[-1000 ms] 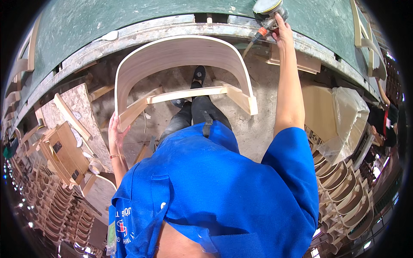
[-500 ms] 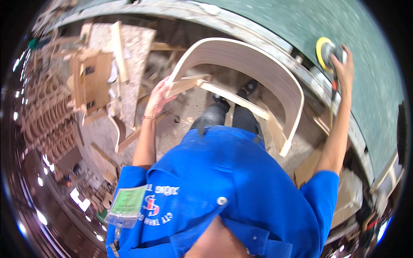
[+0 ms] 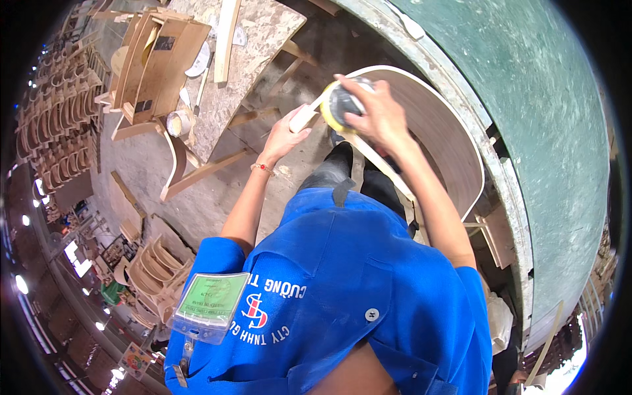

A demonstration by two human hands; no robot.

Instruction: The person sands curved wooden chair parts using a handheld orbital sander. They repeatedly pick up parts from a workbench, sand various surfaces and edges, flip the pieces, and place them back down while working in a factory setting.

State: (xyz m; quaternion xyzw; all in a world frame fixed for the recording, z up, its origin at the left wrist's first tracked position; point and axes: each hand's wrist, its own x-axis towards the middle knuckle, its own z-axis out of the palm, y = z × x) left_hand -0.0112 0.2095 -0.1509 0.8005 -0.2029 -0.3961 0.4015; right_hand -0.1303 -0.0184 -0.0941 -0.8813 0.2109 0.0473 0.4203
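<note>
My left hand grips one end of a curved bent-wood frame, its thumb and fingers closed round the pale wood. With my right hand I hold a round power sander with a yellow-edged pad, my fingers wrapped over its top. The sander is at the frame's left end, close beside my left hand; whether its pad touches the wood is hard to make out. A straight wooden crossbar spans the frame's open side, partly hidden by my right hand and forearm.
A green-topped workbench curves along the right. On the left, a speckled board carries a wooden assembly and a pale wood strip. Curved wooden parts are stacked at the far left, with more curved pieces lower down.
My right hand has brought the sander from over the green bench leftward to the frame's left end. My left hand still holds the frame, and the view has turned.
</note>
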